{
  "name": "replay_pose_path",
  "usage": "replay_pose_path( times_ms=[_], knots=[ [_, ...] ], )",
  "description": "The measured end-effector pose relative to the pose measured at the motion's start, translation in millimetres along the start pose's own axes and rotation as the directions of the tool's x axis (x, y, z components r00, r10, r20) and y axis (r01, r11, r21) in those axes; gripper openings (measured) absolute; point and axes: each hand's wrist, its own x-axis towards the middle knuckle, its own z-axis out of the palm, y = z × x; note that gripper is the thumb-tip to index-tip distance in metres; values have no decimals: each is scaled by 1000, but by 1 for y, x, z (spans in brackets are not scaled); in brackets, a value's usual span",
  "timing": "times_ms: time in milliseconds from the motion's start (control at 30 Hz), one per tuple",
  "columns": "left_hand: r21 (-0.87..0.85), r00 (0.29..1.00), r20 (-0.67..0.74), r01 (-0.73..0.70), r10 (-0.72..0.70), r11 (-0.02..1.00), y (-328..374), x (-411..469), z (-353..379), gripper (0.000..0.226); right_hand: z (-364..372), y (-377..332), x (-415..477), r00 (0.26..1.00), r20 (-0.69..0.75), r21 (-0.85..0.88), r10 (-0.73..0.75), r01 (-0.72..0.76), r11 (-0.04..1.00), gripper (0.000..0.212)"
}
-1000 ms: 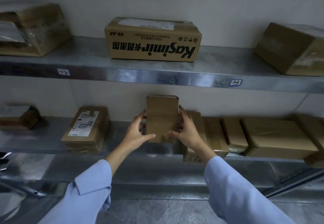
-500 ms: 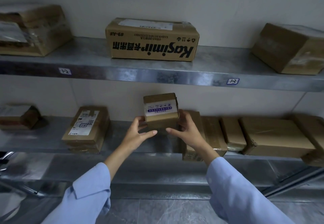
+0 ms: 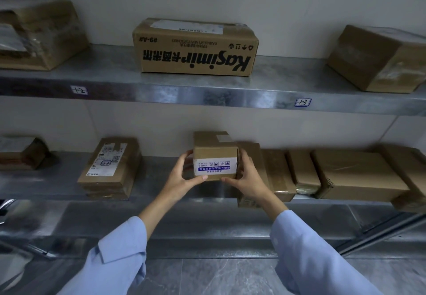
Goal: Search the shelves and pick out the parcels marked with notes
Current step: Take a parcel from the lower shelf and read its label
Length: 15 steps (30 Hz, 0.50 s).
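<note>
Parcel [image 3: 215,154], a small brown cardboard box, is held between both hands above the lower shelf [image 3: 159,179], close to its front edge. I cannot tell whether its underside touches the metal. The left grip [image 3: 182,177] grasps its left side, thumb hooked under the near bottom edge. The right grip [image 3: 249,179] grasps the right side the same way.

To the left, bare shelf lies open as far as a flat labelled box [image 3: 110,168]. The right is crowded. A row of brown boxes [image 3: 302,172] stands side by side to the shelf's end, some overhanging its front edge. The nearest of them is just beside the back of the right grip. Pale wall shows between the parcel's top and the front edge of the upper shelf [image 3: 184,94]. That shelf carries a printed carton [image 3: 196,50] directly above.

A white sticker [image 3: 215,166] covers the lower part of the parcel's near face, with a blue band and print that reads upside down. A pale patch sits on its top.
</note>
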Motion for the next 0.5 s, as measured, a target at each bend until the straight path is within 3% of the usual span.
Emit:
replay_pose_path(
  times_ms=[200, 367, 500],
  knots=[
    [24, 998, -60, 32, -31, 999, -8, 2, 3, 58, -2, 4, -2, 999, 28, 13, 32, -33, 999, 84],
    [91, 997, -70, 37, -31, 995, -21, 2, 5, 85, 6, 11, -2, 999, -3, -67, 39, -40, 997, 82],
    [144, 998, -66, 25, -16, 989, -30, 2, 8, 87, 18, 16, 0, 999, -35, -167, 18, -23, 986, 91]
  ],
)
